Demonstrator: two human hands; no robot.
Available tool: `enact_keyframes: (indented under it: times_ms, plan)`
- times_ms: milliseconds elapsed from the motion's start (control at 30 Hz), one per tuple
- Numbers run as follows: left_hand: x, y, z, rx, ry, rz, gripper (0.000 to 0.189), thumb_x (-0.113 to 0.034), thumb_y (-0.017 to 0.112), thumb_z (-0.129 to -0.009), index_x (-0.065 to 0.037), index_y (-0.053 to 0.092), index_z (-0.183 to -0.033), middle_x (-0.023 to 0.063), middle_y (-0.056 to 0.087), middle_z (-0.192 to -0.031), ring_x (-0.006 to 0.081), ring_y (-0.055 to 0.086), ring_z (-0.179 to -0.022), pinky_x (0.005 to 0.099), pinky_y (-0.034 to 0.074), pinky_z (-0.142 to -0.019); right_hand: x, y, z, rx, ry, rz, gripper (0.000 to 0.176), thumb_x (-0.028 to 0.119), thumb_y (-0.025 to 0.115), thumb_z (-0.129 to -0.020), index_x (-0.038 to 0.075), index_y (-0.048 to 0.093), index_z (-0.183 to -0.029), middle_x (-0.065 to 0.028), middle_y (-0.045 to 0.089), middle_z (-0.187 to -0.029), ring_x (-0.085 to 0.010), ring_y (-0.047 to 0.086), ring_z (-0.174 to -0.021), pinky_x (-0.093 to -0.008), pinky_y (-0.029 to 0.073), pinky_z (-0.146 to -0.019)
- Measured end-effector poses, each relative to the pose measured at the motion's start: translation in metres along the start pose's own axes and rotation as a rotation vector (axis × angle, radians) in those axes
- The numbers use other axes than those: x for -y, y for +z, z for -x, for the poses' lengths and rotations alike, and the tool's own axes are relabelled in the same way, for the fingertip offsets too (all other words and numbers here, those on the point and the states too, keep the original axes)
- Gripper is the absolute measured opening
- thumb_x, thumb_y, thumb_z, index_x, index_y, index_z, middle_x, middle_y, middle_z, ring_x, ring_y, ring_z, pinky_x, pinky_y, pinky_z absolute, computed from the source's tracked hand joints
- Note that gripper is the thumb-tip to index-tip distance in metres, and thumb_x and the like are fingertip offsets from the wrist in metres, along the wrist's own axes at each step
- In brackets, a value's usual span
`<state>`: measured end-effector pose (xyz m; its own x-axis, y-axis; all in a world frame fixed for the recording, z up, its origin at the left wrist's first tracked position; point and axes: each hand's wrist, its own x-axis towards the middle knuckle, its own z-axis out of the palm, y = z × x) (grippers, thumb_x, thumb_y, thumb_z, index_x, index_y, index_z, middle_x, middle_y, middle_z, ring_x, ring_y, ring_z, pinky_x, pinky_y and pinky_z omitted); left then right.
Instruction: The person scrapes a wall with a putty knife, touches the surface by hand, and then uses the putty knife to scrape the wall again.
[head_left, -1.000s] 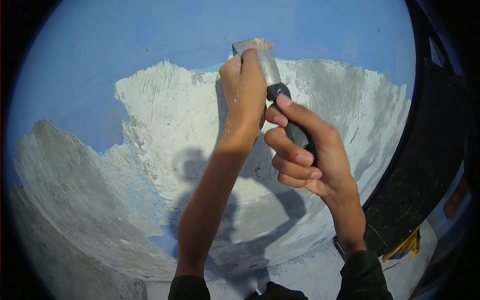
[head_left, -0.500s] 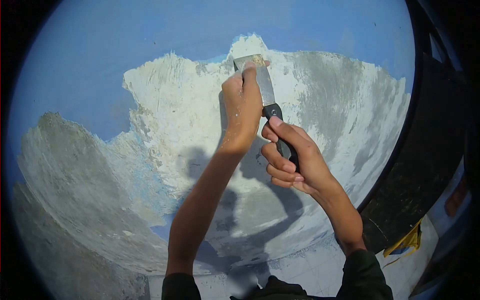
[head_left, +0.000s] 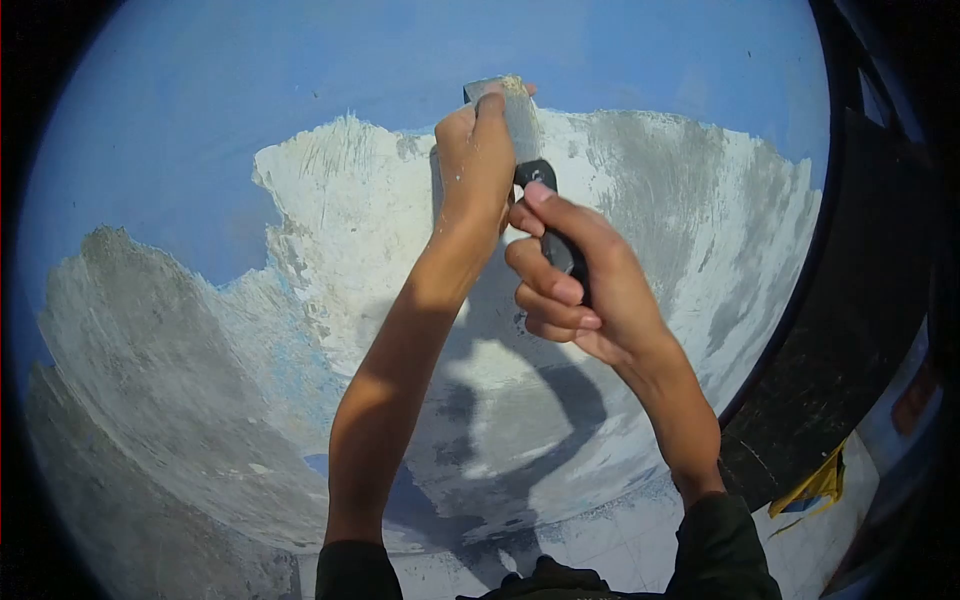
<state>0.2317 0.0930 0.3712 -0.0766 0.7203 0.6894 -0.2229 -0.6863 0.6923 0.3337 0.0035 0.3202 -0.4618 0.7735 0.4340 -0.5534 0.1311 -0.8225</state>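
Observation:
A scraper (head_left: 524,135) with a wide metal blade and a black handle lies against the wall, its blade edge at the border of the blue paint. My right hand (head_left: 590,270) is wrapped round the black handle. Higher up, my left hand (head_left: 475,155) grips the blade, thumb on its face and fingers behind it. Pale crumbs stick to the blade near its top corner. Below the blue paint (head_left: 400,50), the wall shows a scraped white and grey patch (head_left: 340,200) with ragged edges.
A dark panel (head_left: 820,310) stands along the right side of the wall. A yellow piece of material (head_left: 815,485) lies at its foot on the pale floor (head_left: 640,545). Shadows of my arms fall across the lower wall.
Both hands and the scraper have moved up the wall. The blade now covers the small white notch that stood above it in the blue paint.

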Motion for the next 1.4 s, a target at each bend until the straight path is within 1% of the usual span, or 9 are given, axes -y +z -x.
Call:
enact_keyframes:
  times_ms: [267,533,633,867,1033,1200,1300,1333,1400]
  plan:
    - [-0.002,0.0,-0.002,0.003,0.006,-0.03,0.043,-0.03,0.046,-0.104,0.0,0.077,-0.105,0.0039,0.064,-0.072,0.0112,0.055,-0.063,0.0313,0.044,-0.058,-0.005,-0.007,-0.003,0.043,-0.031,0.01,0.032,0.04,0.042,-0.11,0.013,0.044,-0.093,0.0056,0.037,-0.049,-0.0034,0.026,-0.031,-0.0207,0.017,-0.03]
    - [0.038,-0.004,-0.004,-0.003,0.215,-0.104,0.042,-0.029,0.046,-0.104,-0.002,0.078,-0.105,0.0045,0.065,-0.073,0.0112,0.056,-0.063,0.0313,0.045,-0.059,-0.029,-0.022,0.005,-0.019,-0.042,0.065,0.031,0.039,0.043,-0.11,0.013,0.044,-0.092,0.0049,0.039,-0.05,-0.0026,0.026,-0.031,-0.0198,0.018,-0.03]
    - [0.0,0.005,-0.006,-0.017,0.005,-0.004,0.041,-0.026,0.046,-0.103,-0.001,0.078,-0.105,0.0059,0.067,-0.077,0.0116,0.057,-0.065,0.0312,0.046,-0.06,0.003,-0.003,0.0,0.016,-0.026,0.003,0.032,0.039,0.043,-0.11,0.013,0.043,-0.092,0.0049,0.038,-0.049,-0.003,0.027,-0.031,-0.0199,0.018,-0.03]
    - [0.03,-0.001,-0.009,0.004,0.186,-0.03,0.041,-0.026,0.045,-0.101,0.0,0.077,-0.102,0.0068,0.067,-0.077,0.0128,0.057,-0.062,0.0303,0.047,-0.057,-0.021,-0.013,-0.002,-0.014,-0.06,0.062,0.032,0.04,0.043,-0.11,0.013,0.044,-0.092,0.0061,0.037,-0.049,-0.0032,0.027,-0.032,-0.0202,0.02,-0.031]
    - [0.004,-0.003,-0.008,0.026,0.012,-0.119,0.044,-0.03,0.044,-0.102,-0.003,0.078,-0.105,0.0058,0.067,-0.076,0.013,0.056,-0.062,0.0307,0.046,-0.057,-0.006,-0.002,-0.003,0.005,-0.019,0.031,0.032,0.041,0.041,-0.11,0.014,0.044,-0.094,0.0065,0.038,-0.049,-0.0036,0.028,-0.032,-0.0199,0.019,-0.031]
    - [0.023,-0.004,0.0,0.006,0.173,-0.038,0.043,-0.028,0.043,-0.102,-0.002,0.078,-0.106,0.0042,0.067,-0.08,0.013,0.056,-0.063,0.0268,0.047,-0.061,-0.027,-0.014,0.002,-0.002,-0.035,0.069,0.032,0.04,0.043,-0.11,0.014,0.043,-0.092,0.0051,0.037,-0.048,-0.0036,0.027,-0.031,-0.0196,0.019,-0.03]
    - [-0.008,0.004,0.002,-0.036,-0.05,0.022,0.043,-0.027,0.044,-0.103,0.0,0.077,-0.105,0.0026,0.064,-0.077,0.0127,0.053,-0.061,0.0276,0.047,-0.055,0.002,0.002,-0.001,-0.022,-0.019,0.044,0.032,0.039,0.044,-0.109,0.012,0.043,-0.091,0.0048,0.037,-0.048,-0.0035,0.027,-0.031,-0.0194,0.019,-0.03]
    - [-0.004,0.003,0.002,-0.036,-0.045,0.015,0.042,-0.028,0.046,-0.103,0.0,0.078,-0.105,0.0015,0.061,-0.073,0.0126,0.051,-0.059,0.0302,0.044,-0.047,0.003,0.004,0.001,-0.051,-0.005,0.034,0.032,0.038,0.044,-0.109,0.012,0.043,-0.09,0.0052,0.037,-0.048,-0.003,0.027,-0.03,-0.0195,0.018,-0.029]
    - [0.021,-0.003,0.01,-0.019,0.029,-0.022,0.043,-0.032,0.045,-0.104,-0.005,0.078,-0.11,-0.0017,0.057,-0.071,0.0102,0.049,-0.058,0.0275,0.042,-0.051,-0.015,-0.006,0.008,-0.05,0.025,0.049,0.032,0.038,0.044,-0.109,0.012,0.043,-0.09,0.0052,0.038,-0.048,-0.0027,0.027,-0.03,-0.0196,0.018,-0.029]
